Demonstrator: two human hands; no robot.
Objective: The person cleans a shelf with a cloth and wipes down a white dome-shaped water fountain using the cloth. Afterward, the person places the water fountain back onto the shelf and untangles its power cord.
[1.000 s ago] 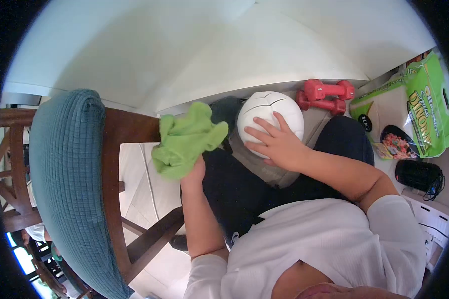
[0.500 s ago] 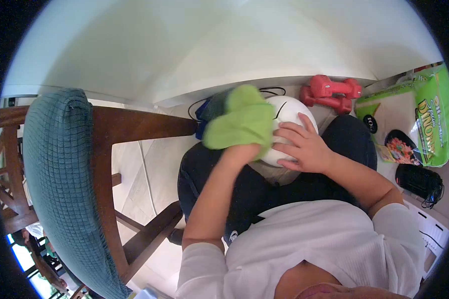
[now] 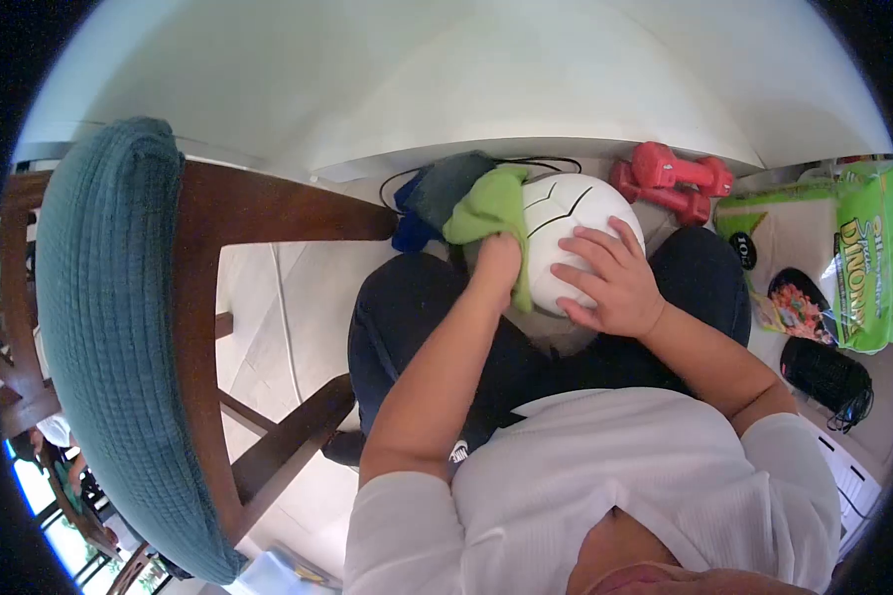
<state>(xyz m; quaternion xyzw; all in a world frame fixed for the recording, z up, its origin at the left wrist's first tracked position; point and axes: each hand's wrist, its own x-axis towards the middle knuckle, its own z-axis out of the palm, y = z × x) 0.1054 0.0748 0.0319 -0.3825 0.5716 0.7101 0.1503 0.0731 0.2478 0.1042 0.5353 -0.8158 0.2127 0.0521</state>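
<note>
A white ball [image 3: 566, 213] with thin black lines rests between my bent knees, close to the floor. My right hand [image 3: 613, 283] grips its right side, fingers spread and curved over the surface, thumb below. On the ball's left side, my left hand [image 3: 498, 266] is closed on a light green cloth [image 3: 488, 206]. The cloth lies bunched against the ball and hangs a little below the hand. The left fingertips are partly hidden by the cloth and the hand itself.
Behind the cloth lie a dark blue-grey fabric item [image 3: 446, 193] and a black cable. Red dumbbells [image 3: 677, 174], a green-trimmed bag [image 3: 814, 253] and a black device [image 3: 826, 382] stand on the right. A wooden chair [image 3: 288, 213] with a teal cushion [image 3: 114, 347] fills the left.
My left hand has moved slightly right and up with the cloth, now pressed at the ball's left edge. More of the ball and its black lines shows. The right hand stays on the ball.
</note>
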